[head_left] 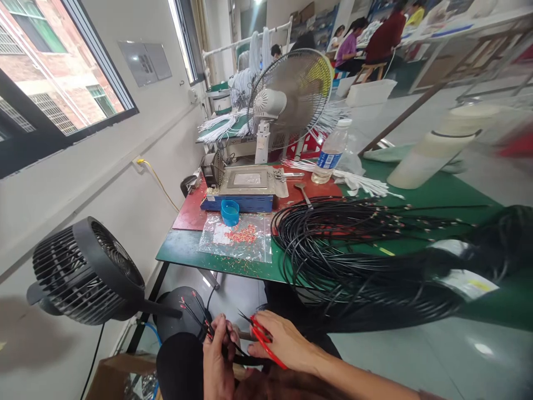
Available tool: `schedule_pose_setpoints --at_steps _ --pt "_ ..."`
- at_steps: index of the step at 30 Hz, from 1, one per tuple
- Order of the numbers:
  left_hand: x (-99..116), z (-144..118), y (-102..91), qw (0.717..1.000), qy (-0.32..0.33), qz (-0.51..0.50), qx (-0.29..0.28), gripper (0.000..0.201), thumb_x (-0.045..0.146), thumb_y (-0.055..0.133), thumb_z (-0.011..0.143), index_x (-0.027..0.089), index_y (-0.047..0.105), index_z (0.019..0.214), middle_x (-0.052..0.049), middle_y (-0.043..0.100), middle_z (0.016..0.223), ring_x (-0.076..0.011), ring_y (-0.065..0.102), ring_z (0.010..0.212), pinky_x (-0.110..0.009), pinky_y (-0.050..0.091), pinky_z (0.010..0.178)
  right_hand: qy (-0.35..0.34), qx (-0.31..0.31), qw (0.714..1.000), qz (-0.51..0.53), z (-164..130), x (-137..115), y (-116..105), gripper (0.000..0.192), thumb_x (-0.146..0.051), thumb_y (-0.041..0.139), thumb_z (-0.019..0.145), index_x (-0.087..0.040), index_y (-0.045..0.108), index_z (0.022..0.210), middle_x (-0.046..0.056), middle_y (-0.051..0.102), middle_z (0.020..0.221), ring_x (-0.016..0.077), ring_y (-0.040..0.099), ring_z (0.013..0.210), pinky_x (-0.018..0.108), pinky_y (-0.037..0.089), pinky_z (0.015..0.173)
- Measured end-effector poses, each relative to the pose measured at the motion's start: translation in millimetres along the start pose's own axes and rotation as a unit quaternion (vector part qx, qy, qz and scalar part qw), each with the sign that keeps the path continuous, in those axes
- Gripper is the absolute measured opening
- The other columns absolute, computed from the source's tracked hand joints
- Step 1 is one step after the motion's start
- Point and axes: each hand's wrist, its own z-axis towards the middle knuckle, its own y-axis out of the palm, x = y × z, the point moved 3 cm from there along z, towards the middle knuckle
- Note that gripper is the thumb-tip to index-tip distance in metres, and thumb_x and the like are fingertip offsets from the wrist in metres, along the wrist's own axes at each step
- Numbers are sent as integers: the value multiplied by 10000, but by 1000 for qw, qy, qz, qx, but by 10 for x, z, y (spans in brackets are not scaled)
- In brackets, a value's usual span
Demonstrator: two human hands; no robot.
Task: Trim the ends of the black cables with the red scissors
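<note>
Left hand [219,361], low in view: fingers [220,333] closed around a small bundle of thin black wires [195,314] with red-tipped ends fanning up and left. Right hand [283,341] just beside it: fingers curled tight on red-handled snips [262,339], tip aimed at the wire ends by the left thumb. Both held over the lap, below and in front of the tabletop edge.

Above the hands, a green tabletop [441,194], with a red mat [191,214] over its far left part. On the near side, a big loose coil of black cables [333,244], spilling right into a thick black hank [437,278] that droops over the edge. On the left, a clear plastic bag [237,239] lying flat, strewn with small red bits; touching its far edge, a blue cup [230,212], contents not discernible. Behind that, a blue-and-grey bench machine [245,189] with a flat metal top. Further right, a clear water bottle [331,153], standing upright, near a scatter of white cable ties [358,183]. A white standing fan [291,103] behind the machine; a large cream roll [441,147] lying tilted on the right.

Left of the tabletop, a black floor fan [87,272] against a white wall, under a dark-framed window [62,83]. Pale glossy floor. At the far end of the room, seated people [375,39] at another bench.
</note>
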Motion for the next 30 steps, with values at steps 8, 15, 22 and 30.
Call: schedule_pose_setpoints --at_steps 8,15,22,30 --pt "-93 48 -31 998 9 57 3 276 382 643 611 149 524 699 76 401 500 -19 320 458 -183 241 454 -12 -54 996 -65 42 -11 -48 394 -539 468 766 -175 591 680 16 577 673 114 453 571 209 195 499" --pt "-84 57 -23 992 38 123 -8 292 409 625 617 137 518 612 79 373 453 -24 275 440 -215 221 478 -34 -39 996 -73 60 64 -34 457 -547 421 793 -179 633 623 15 555 546 95 403 481 219 174 481" --pt "-103 85 -41 988 45 151 -5 313 427 614 622 130 516 599 74 361 457 -22 262 453 -216 194 483 -44 -17 998 -48 80 126 -10 436 -546 510 741 -174 636 553 -9 460 429 68 292 414 216 142 456" --pt "-89 55 -8 989 31 141 -19 295 410 614 632 131 532 680 90 350 443 -15 270 432 -205 199 461 -2 -26 999 -31 107 102 -58 397 -393 565 720 -117 531 436 -26 386 393 51 227 433 221 134 445"
